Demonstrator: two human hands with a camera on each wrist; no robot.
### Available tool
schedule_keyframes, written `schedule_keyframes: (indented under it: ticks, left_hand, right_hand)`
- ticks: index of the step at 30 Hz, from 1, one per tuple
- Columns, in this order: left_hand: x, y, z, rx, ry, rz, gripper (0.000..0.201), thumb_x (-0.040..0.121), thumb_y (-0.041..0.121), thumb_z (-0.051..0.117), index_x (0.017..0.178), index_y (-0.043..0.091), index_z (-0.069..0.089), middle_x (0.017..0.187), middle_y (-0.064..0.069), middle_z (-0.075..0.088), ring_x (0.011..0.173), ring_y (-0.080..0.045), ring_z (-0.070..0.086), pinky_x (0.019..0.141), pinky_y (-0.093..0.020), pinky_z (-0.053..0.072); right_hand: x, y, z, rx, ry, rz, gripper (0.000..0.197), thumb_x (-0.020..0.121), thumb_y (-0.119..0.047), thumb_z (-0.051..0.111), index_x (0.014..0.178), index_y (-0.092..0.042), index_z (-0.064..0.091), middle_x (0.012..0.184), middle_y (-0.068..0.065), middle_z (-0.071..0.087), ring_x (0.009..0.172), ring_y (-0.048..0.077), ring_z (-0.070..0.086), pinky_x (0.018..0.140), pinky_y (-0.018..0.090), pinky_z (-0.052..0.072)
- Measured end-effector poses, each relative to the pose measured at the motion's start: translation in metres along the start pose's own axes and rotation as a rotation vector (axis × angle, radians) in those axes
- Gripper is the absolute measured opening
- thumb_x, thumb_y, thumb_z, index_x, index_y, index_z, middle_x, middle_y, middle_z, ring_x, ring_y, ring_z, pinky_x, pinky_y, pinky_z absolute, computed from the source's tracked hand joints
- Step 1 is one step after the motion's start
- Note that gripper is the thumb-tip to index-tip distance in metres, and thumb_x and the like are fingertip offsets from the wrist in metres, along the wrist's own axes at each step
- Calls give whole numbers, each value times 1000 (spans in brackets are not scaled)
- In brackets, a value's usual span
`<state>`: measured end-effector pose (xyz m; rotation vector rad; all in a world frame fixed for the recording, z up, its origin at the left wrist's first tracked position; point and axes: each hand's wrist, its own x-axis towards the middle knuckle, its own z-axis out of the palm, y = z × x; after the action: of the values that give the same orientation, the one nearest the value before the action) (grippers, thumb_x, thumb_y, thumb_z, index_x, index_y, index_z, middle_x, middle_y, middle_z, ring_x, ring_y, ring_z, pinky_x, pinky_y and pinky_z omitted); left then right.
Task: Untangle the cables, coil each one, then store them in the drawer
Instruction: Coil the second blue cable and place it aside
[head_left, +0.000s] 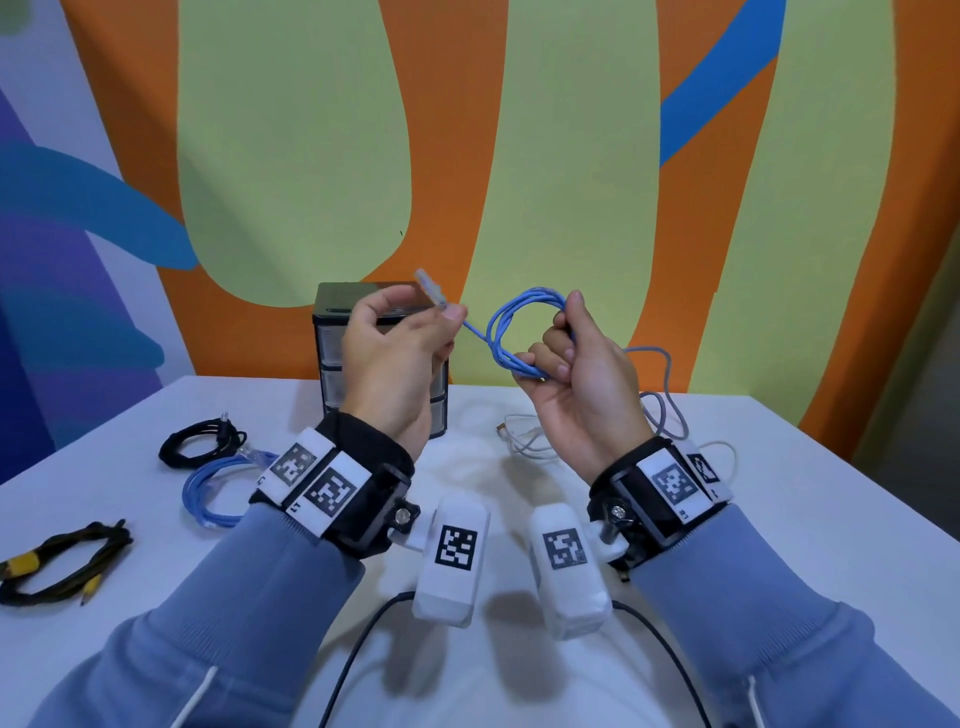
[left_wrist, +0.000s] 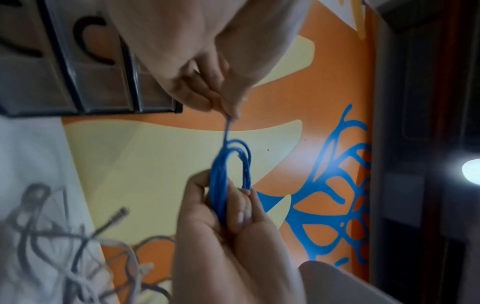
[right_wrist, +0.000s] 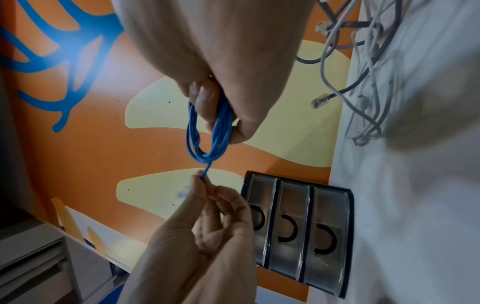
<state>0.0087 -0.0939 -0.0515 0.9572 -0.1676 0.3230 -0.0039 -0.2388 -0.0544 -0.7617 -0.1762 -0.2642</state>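
- A white table (head_left: 779, 519) stands before a wall painted orange, pale green and blue.
- The right hand (head_left: 582, 384) grips a coiled blue cable (head_left: 514, 332) held up above the table.
- The left hand (head_left: 395, 353) pinches that cable's free end by its clear plug (head_left: 431, 288).
- Behind the left hand stands a three-drawer unit (right_wrist: 298, 232), all drawers shut.
- Left of the left hand lie three coiled cables: black (head_left: 200, 444), blue (head_left: 218, 486), and black with yellow (head_left: 62, 564).
- Black-and-white square codes on the wristbands; no readable words.

Cables on the surface (head_left: 779, 519) around a drawer unit (head_left: 332, 364)

The drawer unit stands at the back; three coiled cables (head_left: 202, 447) lie left of it, a loose tangle (head_left: 530, 439) lies to its right.
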Motion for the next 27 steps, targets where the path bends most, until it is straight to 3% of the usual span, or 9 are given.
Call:
schedule_keyframes:
  ticks: [3, 6, 10, 13, 15, 17, 20, 24, 27]
  left_hand:
    - [-1, 6, 1, 105, -189, 85, 31, 86, -1, 82, 113, 6, 70, 108, -14, 81, 98, -19, 76, 90, -26, 57]
    - [-3, 10, 2, 340, -311, 279, 19, 83, 0, 86, 99, 7, 79, 93, -6, 83, 85, -13, 76, 82, -26, 59]
    - [-4, 9, 1, 582, -428, 397, 14, 80, 18, 92, 93, 20, 87, 104, -7, 73, 97, -30, 69, 87, -56, 57]
    - [-4, 11, 0, 656, -424, 337, 15, 78, 18, 94, 90, 23, 86, 116, -8, 65, 109, -18, 67, 95, -46, 57]
    - [-5, 13, -1, 650, -434, 290, 14, 80, 7, 91, 91, 10, 83, 106, -11, 76, 93, -10, 74, 90, -35, 60]
    - [-4, 12, -2, 586, -383, 231, 27, 79, 1, 90, 99, 2, 71, 94, -16, 78, 78, -17, 75, 81, -39, 64]
    - [-3, 13, -3, 495, -315, 112, 52, 80, -2, 89, 118, 7, 54, 98, -21, 74, 78, -23, 72, 76, -40, 67]
    - [0, 12, -3, 632, -321, 126, 34, 83, 0, 86, 111, 11, 70, 92, -17, 72, 75, -25, 74, 75, -49, 67]
    - [1, 4, -2, 820, -274, 269, 19, 79, 19, 77, 98, 22, 78, 79, -4, 73, 70, -32, 76, 63, -55, 65]
  right_hand:
    - [2, -3, -4, -55, 50, -26, 33, 110, -30, 53, 80, -17, 47, 58, -4, 22, 44, 11, 24, 50, 23, 43]
    - [0, -5, -6, -209, 40, -79, 34, 110, -32, 53, 80, -18, 46, 59, -4, 22, 46, 13, 23, 50, 23, 41]
    - [-3, -5, -2, -367, -3, -127, 30, 110, -34, 53, 87, -15, 53, 61, -4, 29, 50, 12, 27, 54, 25, 44]
    - [-4, -5, -3, -361, -51, -94, 29, 110, -35, 54, 87, -16, 54, 66, -1, 29, 54, 15, 25, 57, 28, 43]
    - [-4, -5, -3, -328, -86, -69, 32, 110, -34, 52, 84, -15, 51, 62, -2, 25, 52, 16, 20, 58, 30, 39]
    - [-6, -4, -1, -335, -117, -64, 33, 111, -32, 50, 82, -17, 48, 58, -3, 20, 51, 16, 17, 59, 31, 37]
    - [-8, 0, 2, -387, -134, -103, 33, 112, -30, 50, 82, -17, 48, 59, -5, 22, 52, 15, 18, 61, 33, 37]
    - [-11, -1, 3, -496, -107, -185, 23, 109, -26, 56, 91, -12, 56, 54, -9, 34, 48, 12, 30, 63, 33, 40]
    - [-12, 0, 2, -590, -124, -243, 17, 105, -19, 63, 114, -6, 56, 50, -15, 48, 46, 11, 39, 67, 36, 43]
